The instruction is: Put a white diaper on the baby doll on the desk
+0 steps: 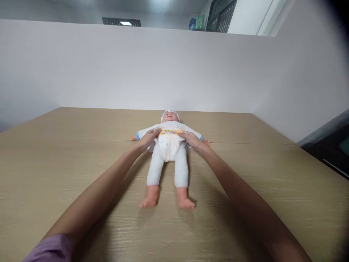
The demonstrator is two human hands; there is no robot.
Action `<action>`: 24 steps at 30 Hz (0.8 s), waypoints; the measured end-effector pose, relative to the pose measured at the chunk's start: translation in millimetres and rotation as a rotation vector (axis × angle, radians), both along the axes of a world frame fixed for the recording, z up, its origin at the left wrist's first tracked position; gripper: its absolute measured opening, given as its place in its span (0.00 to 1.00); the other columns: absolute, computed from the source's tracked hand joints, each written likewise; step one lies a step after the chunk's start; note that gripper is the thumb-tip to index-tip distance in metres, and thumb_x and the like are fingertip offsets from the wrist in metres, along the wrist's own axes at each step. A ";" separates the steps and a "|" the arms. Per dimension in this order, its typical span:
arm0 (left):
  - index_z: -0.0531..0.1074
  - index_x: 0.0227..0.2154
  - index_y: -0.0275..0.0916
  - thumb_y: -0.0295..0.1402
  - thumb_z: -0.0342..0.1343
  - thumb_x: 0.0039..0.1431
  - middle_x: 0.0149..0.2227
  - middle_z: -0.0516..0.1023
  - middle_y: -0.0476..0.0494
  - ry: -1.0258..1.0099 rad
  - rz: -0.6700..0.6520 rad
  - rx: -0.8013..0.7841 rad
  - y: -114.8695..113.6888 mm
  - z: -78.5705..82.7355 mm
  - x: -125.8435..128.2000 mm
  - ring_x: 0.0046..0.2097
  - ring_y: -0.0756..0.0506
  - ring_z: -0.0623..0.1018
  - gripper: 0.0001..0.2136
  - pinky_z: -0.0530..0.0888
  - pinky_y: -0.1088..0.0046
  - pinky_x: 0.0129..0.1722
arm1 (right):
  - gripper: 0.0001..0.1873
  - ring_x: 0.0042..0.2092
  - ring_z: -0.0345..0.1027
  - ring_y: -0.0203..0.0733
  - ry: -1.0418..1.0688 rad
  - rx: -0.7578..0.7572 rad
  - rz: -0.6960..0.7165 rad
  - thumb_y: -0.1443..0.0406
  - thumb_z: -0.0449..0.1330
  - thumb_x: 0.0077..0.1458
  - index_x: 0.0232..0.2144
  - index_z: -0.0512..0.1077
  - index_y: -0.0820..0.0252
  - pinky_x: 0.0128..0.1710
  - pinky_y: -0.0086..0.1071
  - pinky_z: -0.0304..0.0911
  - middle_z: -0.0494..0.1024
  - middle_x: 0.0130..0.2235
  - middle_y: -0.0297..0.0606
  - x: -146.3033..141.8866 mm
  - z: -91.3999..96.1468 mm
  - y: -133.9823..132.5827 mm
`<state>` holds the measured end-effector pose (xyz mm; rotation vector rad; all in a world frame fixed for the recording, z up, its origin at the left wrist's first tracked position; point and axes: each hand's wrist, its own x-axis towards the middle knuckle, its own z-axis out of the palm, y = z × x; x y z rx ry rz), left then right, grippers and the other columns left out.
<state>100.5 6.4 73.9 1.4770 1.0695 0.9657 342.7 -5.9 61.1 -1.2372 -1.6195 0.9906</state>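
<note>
A baby doll (pixel 155 169) in a white outfit with blue cuffs and a white printed hat lies on its back on the wooden table (pixel 81 174), feet towards me. Around its hips, over the white leggings, is a white diaper (pixel 169 147) with a yellow-orange patterned waistband. My left hand (pixel 151 136) grips the diaper's waist at the left side, fingers turned inward. On the opposite side, my right hand (pixel 191 138) has its fingers closed at the waistband's right end. The fingertips are small in view, and part of each grip is hidden.
A pale wall (pixel 152 69) rises behind the table's far edge. Beyond its top are a green package (pixel 200 22) and a barred window (pixel 221 15). A dark object (pixel 329 145) stands by the table's right edge. A seam crosses the tabletop.
</note>
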 end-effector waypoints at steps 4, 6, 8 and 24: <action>0.75 0.31 0.37 0.61 0.61 0.55 0.30 0.79 0.43 0.049 -0.018 -0.064 -42.9 1.6 -15.8 0.34 0.42 0.77 0.27 0.71 0.67 0.34 | 0.21 0.49 0.76 0.54 -0.015 -0.082 0.045 0.47 0.65 0.58 0.42 0.81 0.56 0.54 0.46 0.69 0.85 0.42 0.40 16.9 -0.9 -43.1; 0.73 0.27 0.39 0.61 0.60 0.57 0.26 0.77 0.45 0.126 -0.025 -0.100 -62.8 4.2 -24.1 0.29 0.44 0.75 0.26 0.68 0.69 0.29 | 0.22 0.49 0.76 0.56 -0.028 -0.127 0.062 0.46 0.68 0.56 0.42 0.81 0.55 0.51 0.46 0.71 0.85 0.41 0.41 25.2 -2.0 -61.9; 0.73 0.26 0.39 0.61 0.59 0.58 0.24 0.76 0.46 0.202 -0.037 -0.095 -74.6 6.3 -30.6 0.26 0.46 0.73 0.26 0.65 0.71 0.26 | 0.23 0.48 0.77 0.57 -0.027 -0.133 0.046 0.45 0.70 0.54 0.43 0.80 0.54 0.47 0.44 0.72 0.85 0.41 0.42 31.5 -3.3 -73.7; 0.76 0.46 0.43 0.44 0.51 0.72 0.49 0.80 0.41 0.632 -0.070 0.776 -114.4 43.2 30.4 0.54 0.36 0.73 0.14 0.70 0.54 0.56 | 0.14 0.37 0.71 0.48 -0.624 0.317 -0.380 0.51 0.61 0.61 0.37 0.72 0.54 0.36 0.37 0.62 0.76 0.31 0.36 65.7 -53.6 -133.2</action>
